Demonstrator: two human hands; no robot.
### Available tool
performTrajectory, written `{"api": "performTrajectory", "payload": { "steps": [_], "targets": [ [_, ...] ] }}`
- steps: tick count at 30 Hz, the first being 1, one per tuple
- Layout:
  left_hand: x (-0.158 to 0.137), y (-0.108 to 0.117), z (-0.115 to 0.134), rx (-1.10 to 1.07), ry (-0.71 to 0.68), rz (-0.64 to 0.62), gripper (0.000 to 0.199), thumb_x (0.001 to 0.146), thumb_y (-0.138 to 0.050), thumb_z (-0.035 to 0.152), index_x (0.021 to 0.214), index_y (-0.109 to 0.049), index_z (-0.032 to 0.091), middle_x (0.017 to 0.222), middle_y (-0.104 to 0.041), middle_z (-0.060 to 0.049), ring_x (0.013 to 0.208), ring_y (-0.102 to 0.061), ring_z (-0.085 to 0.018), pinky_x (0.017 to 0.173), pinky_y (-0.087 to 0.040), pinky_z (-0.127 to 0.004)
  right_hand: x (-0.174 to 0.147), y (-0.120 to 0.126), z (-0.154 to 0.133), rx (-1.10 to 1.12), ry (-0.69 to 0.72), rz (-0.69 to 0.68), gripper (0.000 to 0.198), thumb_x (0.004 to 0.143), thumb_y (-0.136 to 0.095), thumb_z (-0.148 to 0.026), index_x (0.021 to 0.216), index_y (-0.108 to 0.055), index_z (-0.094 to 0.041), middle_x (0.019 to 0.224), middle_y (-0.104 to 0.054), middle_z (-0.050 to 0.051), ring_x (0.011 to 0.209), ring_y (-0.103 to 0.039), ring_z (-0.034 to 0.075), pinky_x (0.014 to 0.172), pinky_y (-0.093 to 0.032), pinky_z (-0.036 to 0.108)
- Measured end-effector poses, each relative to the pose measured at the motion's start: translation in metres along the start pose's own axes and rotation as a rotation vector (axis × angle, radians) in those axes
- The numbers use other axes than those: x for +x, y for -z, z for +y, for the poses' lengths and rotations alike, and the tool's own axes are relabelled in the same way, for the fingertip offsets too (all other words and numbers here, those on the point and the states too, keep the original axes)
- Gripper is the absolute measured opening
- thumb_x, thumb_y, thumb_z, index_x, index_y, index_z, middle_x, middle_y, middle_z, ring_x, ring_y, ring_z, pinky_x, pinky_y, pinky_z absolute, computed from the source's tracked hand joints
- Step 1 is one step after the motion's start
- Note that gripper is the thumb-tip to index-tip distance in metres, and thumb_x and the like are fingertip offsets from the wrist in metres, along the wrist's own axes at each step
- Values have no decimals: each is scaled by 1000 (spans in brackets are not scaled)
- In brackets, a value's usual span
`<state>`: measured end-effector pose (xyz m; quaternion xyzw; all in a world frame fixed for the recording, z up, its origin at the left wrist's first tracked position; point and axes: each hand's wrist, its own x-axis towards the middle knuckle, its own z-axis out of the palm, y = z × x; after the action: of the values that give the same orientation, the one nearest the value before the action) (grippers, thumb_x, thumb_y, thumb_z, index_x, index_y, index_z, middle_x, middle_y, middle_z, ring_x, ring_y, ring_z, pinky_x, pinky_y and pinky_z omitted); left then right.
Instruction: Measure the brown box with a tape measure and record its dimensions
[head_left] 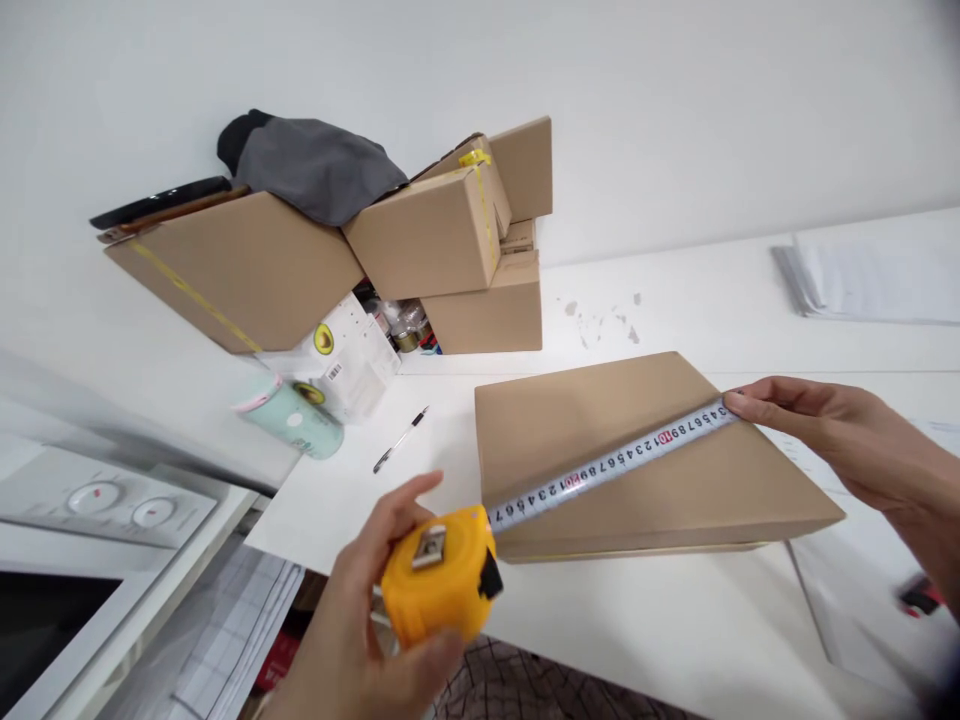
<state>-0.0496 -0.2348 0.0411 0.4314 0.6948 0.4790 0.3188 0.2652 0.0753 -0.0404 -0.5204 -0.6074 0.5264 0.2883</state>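
A yellow tape measure [439,575] sits in my left hand [375,610], whose fingers wrap round its case. Its silver blade [622,455] is pulled out across the top of a closed brown cardboard box [585,400] on the white table. The blade's far end is pinched between thumb and fingers of my right hand [825,420], at the box's right edge. Red 10 and 20 marks show on the blade, and the numbers appear upside down. At the left edge of the box, the tape case is just off the cardboard.
A pen [401,440] lies left of the box. Behind stand stacked cartons [427,235], a grey cloth [315,165] and a mint-green pouch [296,415]. Papers [877,280] lie at the back right. A white appliance with dials [97,500] stands at the left.
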Motion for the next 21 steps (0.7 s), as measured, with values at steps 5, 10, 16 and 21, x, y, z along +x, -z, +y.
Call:
{"api": "performTrajectory", "payload": {
  "steps": [5,10,16,21],
  "targets": [
    [-18,-46,-29,-252,263,-311,57,71,-82,53,122,-71,31,78,-65,-4,73,-63,-25,71,-50,-37,-2,6,-28,100,260,-11,36,73,-78,-62,85,-72,-29,103,-71,6,108,-58,30,96,-43,42],
    [-16,-149,-62,-668,569,-693,55,74,-77,59,114,-68,23,86,-67,-7,89,-69,-27,92,-47,-43,12,-26,-82,-109,376,-273,37,86,-66,-62,98,-69,-27,106,-71,5,103,-60,25,91,-44,38],
    [-6,-195,-56,-1023,478,-716,60,75,-81,52,122,-56,24,100,-72,-9,93,-69,-25,95,-47,-45,51,-70,-100,-301,197,-412,45,80,-66,-68,96,-65,-25,79,-68,2,72,-60,21,66,-48,34],
    [-13,-188,-47,-1041,407,-656,48,79,-78,51,113,-60,23,109,-73,-10,95,-70,-24,93,-49,-41,56,-79,-96,-443,333,-369,47,75,-70,-68,78,-68,-21,81,-70,3,76,-61,22,70,-46,33]
  ]
}}
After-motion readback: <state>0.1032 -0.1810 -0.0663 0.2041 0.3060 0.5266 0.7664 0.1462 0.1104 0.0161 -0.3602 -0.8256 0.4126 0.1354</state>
